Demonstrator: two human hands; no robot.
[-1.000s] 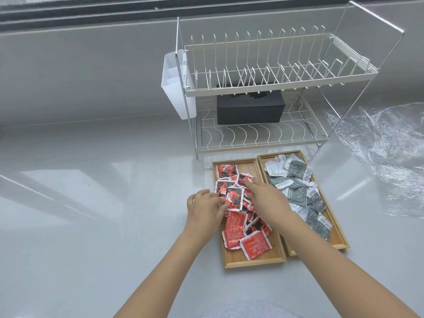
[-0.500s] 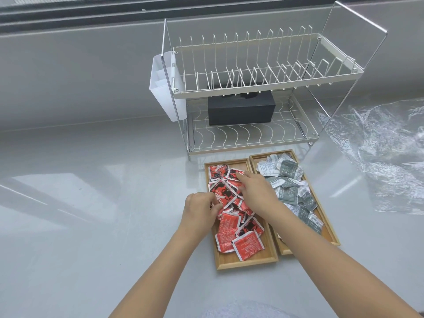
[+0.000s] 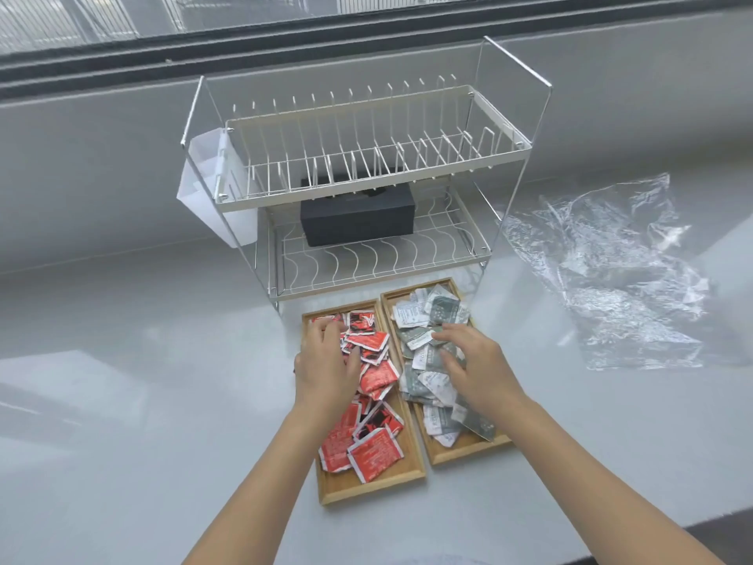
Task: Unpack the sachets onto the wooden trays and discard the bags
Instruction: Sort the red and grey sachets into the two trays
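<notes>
- Your left hand rests fingers spread, grip open, on the red sachets in the left wooden tray.
- Your right hand lies grip open on the grey sachets in the right wooden tray.
- 1 empty plastic bag lies on the desk, well right of both trays.

Two wooden trays – two hands – one rack

Pale glossy counter below a dark-framed window, perhaps daylit.
</notes>
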